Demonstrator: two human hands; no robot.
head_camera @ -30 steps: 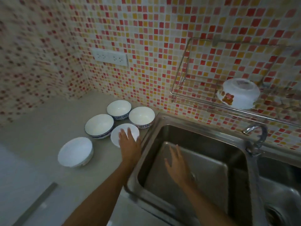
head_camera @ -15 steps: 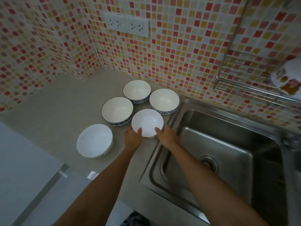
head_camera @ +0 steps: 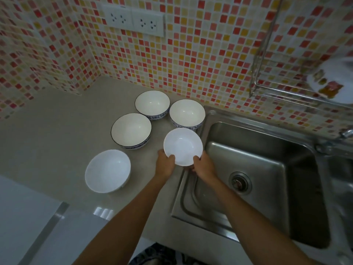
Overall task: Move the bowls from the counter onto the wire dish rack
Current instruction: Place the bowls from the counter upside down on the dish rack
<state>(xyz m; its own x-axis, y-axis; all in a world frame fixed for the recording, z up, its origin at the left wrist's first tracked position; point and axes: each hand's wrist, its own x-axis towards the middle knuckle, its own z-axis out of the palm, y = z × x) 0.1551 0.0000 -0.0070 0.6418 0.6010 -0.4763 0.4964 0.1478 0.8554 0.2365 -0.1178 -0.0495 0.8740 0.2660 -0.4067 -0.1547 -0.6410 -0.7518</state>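
Observation:
A small plain white bowl [head_camera: 183,146] is held at its near rim by both hands, by the sink's left edge. My left hand [head_camera: 165,163] grips its left side and my right hand [head_camera: 203,165] its right side. Three blue-rimmed bowls stand on the beige counter behind it: one at the left [head_camera: 131,130], one at the back [head_camera: 152,104], one at the right [head_camera: 187,114]. Another plain white bowl [head_camera: 108,170] sits nearer, to the left. The wire dish rack [head_camera: 265,87] hangs on the tiled wall at upper right, with an upturned flowered bowl [head_camera: 332,79] on it.
A steel sink [head_camera: 254,169] with a drain lies right of the counter, and a tap [head_camera: 345,133] stands at its far right. A white double socket [head_camera: 133,21] is on the mosaic wall. The counter's front edge [head_camera: 57,217] runs at lower left.
My right hand came out of the sink to the small white bowl. Both hands now grip its rim, and the bowl looks lifted and tilted. The view swung left and down.

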